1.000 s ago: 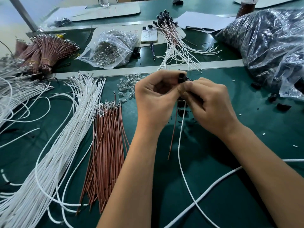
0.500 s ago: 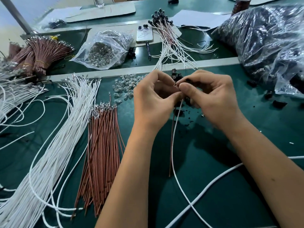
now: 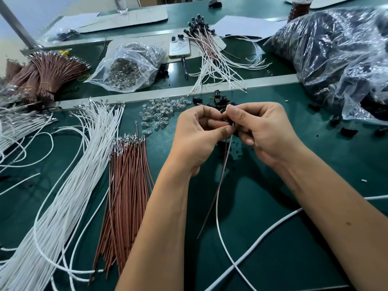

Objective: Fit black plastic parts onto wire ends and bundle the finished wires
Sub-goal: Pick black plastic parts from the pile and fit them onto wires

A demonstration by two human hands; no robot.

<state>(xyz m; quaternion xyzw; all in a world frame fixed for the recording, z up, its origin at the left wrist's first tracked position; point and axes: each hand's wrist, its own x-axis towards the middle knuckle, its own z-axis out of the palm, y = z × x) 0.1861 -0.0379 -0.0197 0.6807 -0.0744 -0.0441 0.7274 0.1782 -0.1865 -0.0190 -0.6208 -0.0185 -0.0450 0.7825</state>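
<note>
Your left hand [image 3: 196, 136] pinches wire ends; right hand [image 3: 259, 131] pinches black plastic part [image 3: 227, 119], above mid-desk [image 3: 273, 238]. Brown wire [image 3: 218, 185], white wire [image 3: 220, 234] dangle toward near edge. Risk: terminal enters crooked, bends; loose wire slips from pinch.

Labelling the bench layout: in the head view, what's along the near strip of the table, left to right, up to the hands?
white wire pile → brown wire pile → left hand → black plastic part pinched between both hands, with a brown wire and a white wire hanging from it → right hand.
</note>
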